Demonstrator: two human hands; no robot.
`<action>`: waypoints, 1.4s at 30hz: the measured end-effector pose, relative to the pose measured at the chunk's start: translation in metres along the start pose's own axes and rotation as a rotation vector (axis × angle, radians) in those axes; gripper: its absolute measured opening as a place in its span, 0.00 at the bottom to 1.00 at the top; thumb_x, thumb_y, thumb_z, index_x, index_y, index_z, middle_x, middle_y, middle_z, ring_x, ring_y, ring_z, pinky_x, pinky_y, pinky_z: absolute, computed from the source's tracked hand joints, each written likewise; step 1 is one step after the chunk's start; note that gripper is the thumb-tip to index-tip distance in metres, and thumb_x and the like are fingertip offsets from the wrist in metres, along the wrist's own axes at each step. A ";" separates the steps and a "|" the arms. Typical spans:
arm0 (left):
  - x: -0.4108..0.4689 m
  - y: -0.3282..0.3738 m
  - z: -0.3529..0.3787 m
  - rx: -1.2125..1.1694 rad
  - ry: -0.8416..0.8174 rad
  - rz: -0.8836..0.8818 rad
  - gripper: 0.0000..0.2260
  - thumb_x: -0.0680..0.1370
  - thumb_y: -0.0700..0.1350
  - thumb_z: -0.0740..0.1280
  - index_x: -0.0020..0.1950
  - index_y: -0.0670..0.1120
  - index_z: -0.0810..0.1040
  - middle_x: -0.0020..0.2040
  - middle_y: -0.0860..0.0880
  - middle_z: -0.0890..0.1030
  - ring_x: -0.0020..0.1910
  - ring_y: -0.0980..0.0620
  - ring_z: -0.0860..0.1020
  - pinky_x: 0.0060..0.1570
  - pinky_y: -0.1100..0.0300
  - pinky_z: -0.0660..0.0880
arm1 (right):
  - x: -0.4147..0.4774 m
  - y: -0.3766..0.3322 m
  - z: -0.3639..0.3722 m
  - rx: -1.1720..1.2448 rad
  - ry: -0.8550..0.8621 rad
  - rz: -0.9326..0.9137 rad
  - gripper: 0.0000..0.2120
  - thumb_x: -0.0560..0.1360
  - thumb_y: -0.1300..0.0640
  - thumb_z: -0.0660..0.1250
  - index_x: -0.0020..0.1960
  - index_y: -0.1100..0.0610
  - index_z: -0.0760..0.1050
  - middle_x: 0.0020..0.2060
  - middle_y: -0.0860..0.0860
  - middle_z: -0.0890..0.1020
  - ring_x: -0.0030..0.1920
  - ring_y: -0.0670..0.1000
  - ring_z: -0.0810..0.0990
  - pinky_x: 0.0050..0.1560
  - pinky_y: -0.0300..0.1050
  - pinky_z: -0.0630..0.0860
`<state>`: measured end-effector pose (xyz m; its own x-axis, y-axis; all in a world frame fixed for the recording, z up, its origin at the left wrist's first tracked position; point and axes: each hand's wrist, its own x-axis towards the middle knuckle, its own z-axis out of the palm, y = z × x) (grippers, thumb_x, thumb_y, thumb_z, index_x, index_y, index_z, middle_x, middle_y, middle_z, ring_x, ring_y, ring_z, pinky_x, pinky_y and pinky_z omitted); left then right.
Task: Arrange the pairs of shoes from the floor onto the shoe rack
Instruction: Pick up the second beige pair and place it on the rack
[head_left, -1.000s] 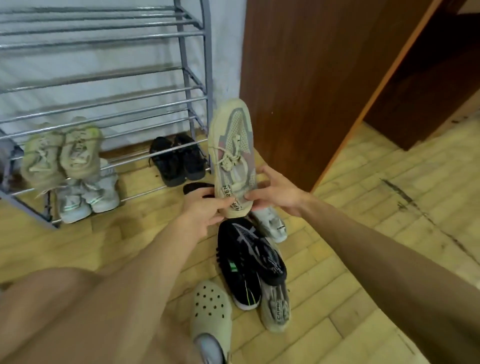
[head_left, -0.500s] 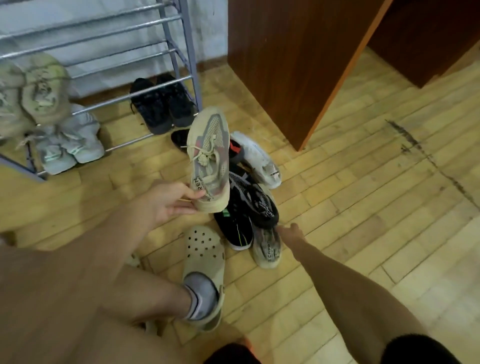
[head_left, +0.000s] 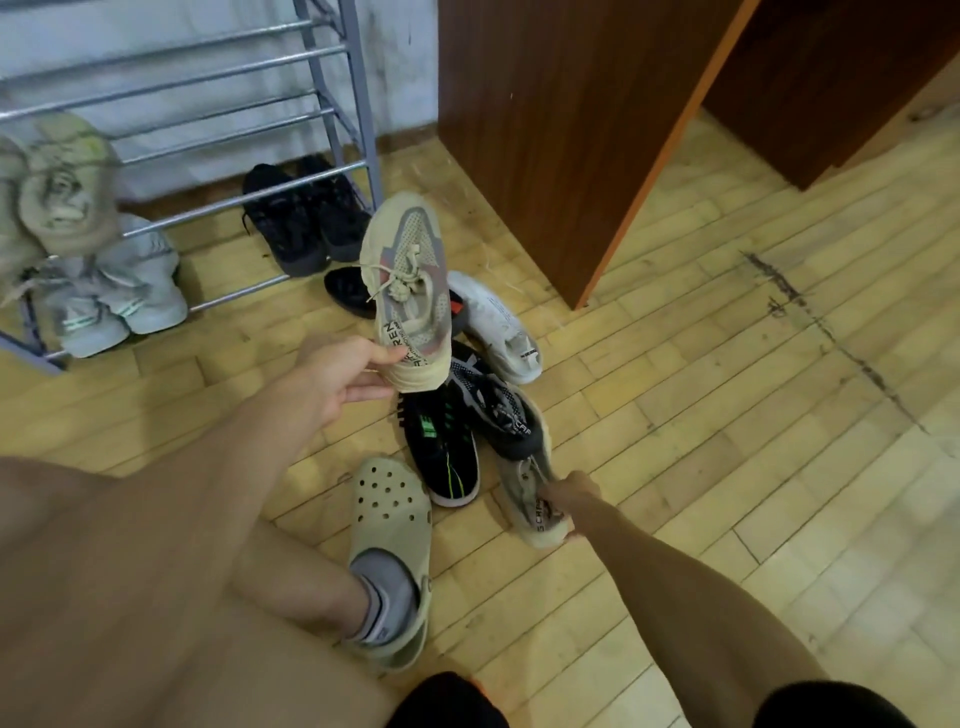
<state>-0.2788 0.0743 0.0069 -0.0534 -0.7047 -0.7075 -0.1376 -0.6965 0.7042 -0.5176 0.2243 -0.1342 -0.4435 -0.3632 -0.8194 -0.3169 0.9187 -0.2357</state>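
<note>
head view: left hand (head_left: 343, 374) grips a beige sneaker (head_left: 410, 291) by its heel, thumb on the upper and fingers curled beneath the sole. the sneaker is lifted above the pile, toe pointing away toward the shoe rack (head_left: 332, 104), laces hanging loose.
right hand (head_left: 569, 493) is down at the floor (head_left: 727, 415), fingers closed on the heel collar of the second beige sneaker (head_left: 524, 493). this one lies at the near edge of the pile, its toe tucked under a grey-black knit sneaker (head_left: 498, 410).
pile also holds a black sneaker with green marks (head_left: 444, 452), a white sneaker (head_left: 498, 322) and a black shoe (head_left: 348, 291), all touching or overlapping.
rack, left end: a pale beige pair (head_left: 57, 192) on a rail, a light grey pair (head_left: 114, 301) below it. right end, lowest level: a black pair (head_left: 301, 218).
near the pile, a foot in a grey sock wears a beige clog (head_left: 389, 525). a brown wooden cabinet (head_left: 545, 130) stands right of the rack.
</note>
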 end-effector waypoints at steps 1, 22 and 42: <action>-0.001 0.003 0.002 -0.005 -0.001 0.007 0.19 0.67 0.38 0.77 0.56 0.39 0.78 0.53 0.43 0.82 0.50 0.45 0.82 0.45 0.55 0.82 | 0.001 0.002 -0.010 -0.122 0.093 -0.030 0.16 0.74 0.53 0.65 0.56 0.63 0.76 0.55 0.57 0.77 0.56 0.59 0.78 0.55 0.53 0.80; -0.044 0.014 -0.003 -0.207 0.037 0.042 0.05 0.73 0.34 0.71 0.45 0.40 0.75 0.40 0.45 0.79 0.39 0.49 0.79 0.51 0.55 0.77 | -0.077 -0.120 -0.055 0.722 -0.194 -0.336 0.15 0.77 0.54 0.67 0.58 0.62 0.74 0.38 0.55 0.74 0.35 0.54 0.73 0.44 0.54 0.80; 0.113 0.119 -0.121 -0.204 0.326 0.100 0.15 0.68 0.35 0.75 0.53 0.33 0.78 0.48 0.38 0.83 0.34 0.45 0.83 0.28 0.55 0.81 | -0.034 -0.381 -0.026 0.341 -0.208 -0.644 0.10 0.73 0.56 0.73 0.49 0.63 0.79 0.42 0.56 0.84 0.37 0.52 0.83 0.26 0.40 0.79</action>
<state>-0.1816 -0.1045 0.0174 0.2648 -0.7534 -0.6019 0.0536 -0.6117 0.7893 -0.4037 -0.1173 -0.0025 -0.0804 -0.8386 -0.5389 -0.1681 0.5443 -0.8219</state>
